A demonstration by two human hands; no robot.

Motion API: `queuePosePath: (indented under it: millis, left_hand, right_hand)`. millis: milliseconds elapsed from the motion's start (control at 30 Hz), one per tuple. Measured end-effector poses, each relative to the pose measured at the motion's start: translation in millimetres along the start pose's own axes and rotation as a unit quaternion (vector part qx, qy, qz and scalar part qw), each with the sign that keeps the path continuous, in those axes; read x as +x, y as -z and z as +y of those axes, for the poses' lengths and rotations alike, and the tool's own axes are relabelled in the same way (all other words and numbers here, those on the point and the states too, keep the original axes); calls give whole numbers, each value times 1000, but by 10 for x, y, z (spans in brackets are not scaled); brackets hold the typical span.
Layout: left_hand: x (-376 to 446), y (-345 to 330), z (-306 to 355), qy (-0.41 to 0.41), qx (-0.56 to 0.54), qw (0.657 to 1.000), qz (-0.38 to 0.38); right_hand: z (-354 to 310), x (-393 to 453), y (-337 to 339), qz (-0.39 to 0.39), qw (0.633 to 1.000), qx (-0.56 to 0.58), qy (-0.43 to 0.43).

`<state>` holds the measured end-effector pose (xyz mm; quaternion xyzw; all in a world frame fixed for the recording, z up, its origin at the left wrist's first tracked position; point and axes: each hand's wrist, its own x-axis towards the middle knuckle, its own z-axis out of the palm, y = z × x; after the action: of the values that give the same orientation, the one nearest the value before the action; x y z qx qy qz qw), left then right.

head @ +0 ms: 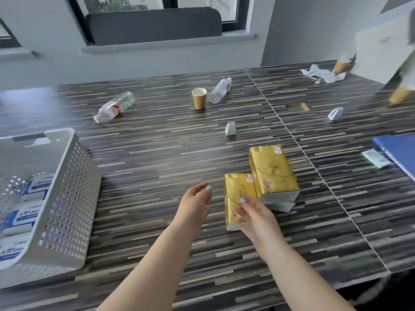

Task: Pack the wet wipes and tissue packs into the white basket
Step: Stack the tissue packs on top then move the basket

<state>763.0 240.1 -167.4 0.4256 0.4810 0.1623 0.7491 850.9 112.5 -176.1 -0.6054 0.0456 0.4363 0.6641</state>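
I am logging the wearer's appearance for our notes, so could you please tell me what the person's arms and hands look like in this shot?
Both forearms are bare, with no sleeves, watch, bracelet or rings in view. The left hand and the right hand are ungloved. The nails carry a pale, glittery polish, showing on a left fingertip and a right fingertip.

Packing items: gold tissue packs, wet wipes, white basket

White perforated basket [67, 198], far left, holds several blue-and-white wet wipes packs [33, 187]. Two gold tissue packs right of centre: nearer pack [235, 194] lying flat; farther pack [272, 173] just beside it, stacked on a partly hidden white-edged pack.
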Motion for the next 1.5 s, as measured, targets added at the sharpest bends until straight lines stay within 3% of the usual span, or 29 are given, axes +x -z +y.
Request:
queuePosePath:
  millis: [100, 267, 500, 733, 833, 967, 1167, 1300, 1500]
  left_hand:
    - [136, -229, -212, 34, 40, 998, 15]
    - [163, -413, -475, 78, 135, 987, 29]
    - [202, -414, -596, 81, 162, 983, 43]
    - [226, -169, -530, 35, 124, 982, 136]
    - [218, -83, -473, 35, 95, 983, 151]
    - [229, -51, -485, 45, 78, 984, 157]
    - [277, -113, -436, 52, 70, 987, 138]
    - [382, -147, -499, 69, 80, 985, 139]
    - [473, -148, -589, 66, 81, 982, 156]
  right_hand:
    - [28, 89, 326, 77, 995, -54, 16]
    - [102, 180, 509, 103, 986, -131, 24]
    - [235, 282, 375, 60, 982, -175, -26]
    - [305, 297, 24, -9, 982, -161, -102]
    - [317, 335, -96, -26, 965, -255, -55]
    - [174, 500, -137, -7, 932, -352, 84]
    - [-72, 922, -267, 45, 852, -473, 218]
    - [-131, 1136, -277, 44, 812, -551, 186]
    - [-159, 1239, -253, 57, 828, -544, 119]
